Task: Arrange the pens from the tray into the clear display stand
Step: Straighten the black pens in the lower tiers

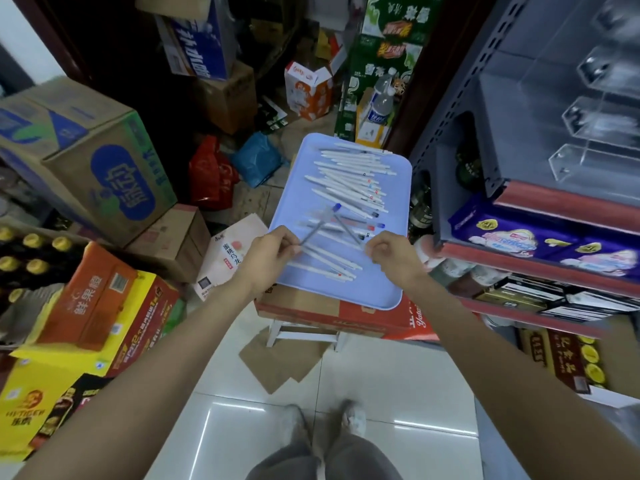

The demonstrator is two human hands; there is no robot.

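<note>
Both my hands are over the near end of the tray. Left hand pinches a grey pen angled toward 1 o'clock. Right hand is curled, pinching a blue-capped pen pointing to 11 o'clock. White pens cover the tray. Stand sits on the shelf at 2 o'clock.
</note>
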